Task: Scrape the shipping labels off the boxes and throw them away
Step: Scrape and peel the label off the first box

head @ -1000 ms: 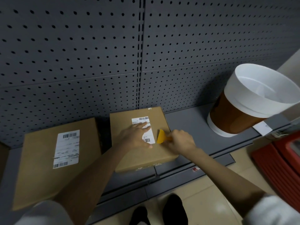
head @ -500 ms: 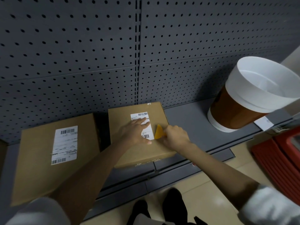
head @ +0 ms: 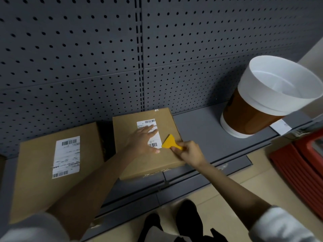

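Note:
Two cardboard boxes lie flat on a grey shelf. The middle box (head: 150, 165) carries a white shipping label (head: 148, 122). My left hand (head: 142, 139) lies flat on that label with fingers spread, covering its middle. My right hand (head: 189, 151) grips the handle of a yellow scraper (head: 169, 142), whose blade edge touches the label's lower right corner. The left box (head: 35, 180) has its own full label (head: 66, 156), untouched. A white and brown waste bin (head: 258, 109) stands on the shelf at the right, its inside bare.
A grey pegboard wall (head: 104, 49) rises behind the shelf (head: 206, 137). A red crate (head: 304, 165) sits on the floor at far right. My dark shoes (head: 187, 217) show below on the beige floor. A small white tag (head: 281, 126) lies beside the bin.
The scraper has shifted down along the label's right edge to its lower right corner. My left hand stays pressed on the label.

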`<action>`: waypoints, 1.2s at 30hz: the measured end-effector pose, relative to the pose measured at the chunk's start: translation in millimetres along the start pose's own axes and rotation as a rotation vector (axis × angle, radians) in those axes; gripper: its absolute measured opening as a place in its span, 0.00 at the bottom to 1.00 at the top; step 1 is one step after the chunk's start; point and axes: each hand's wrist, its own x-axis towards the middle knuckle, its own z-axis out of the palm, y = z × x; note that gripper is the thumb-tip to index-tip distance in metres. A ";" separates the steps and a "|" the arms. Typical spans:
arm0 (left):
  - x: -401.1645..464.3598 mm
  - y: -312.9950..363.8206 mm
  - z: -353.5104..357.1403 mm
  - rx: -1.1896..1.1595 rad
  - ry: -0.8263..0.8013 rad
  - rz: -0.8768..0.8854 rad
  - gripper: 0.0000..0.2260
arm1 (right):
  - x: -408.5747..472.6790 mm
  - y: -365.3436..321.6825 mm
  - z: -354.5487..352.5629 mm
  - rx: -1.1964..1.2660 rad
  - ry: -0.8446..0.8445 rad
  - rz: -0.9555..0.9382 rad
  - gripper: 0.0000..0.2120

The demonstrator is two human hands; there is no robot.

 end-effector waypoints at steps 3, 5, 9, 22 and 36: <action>-0.9 -0.8 0.9 -0.030 0.008 0.013 0.42 | -5.1 -5.2 -0.4 0.074 0.063 -0.012 0.12; -1.8 -0.8 -0.1 -0.047 0.009 0.010 0.42 | -3.6 -4.2 -5.8 -0.043 0.066 0.000 0.12; -2.0 -2.2 0.0 -0.059 0.002 -0.002 0.42 | 2.4 0.2 -11.6 -0.270 0.021 0.060 0.13; -5.9 -6.3 0.8 -0.051 0.023 -0.007 0.42 | 14.1 -15.0 -20.5 -0.404 0.058 -0.023 0.11; -3.1 3.7 9.0 -0.005 0.032 -0.028 0.43 | 10.1 -11.3 -3.2 -0.169 0.011 0.097 0.12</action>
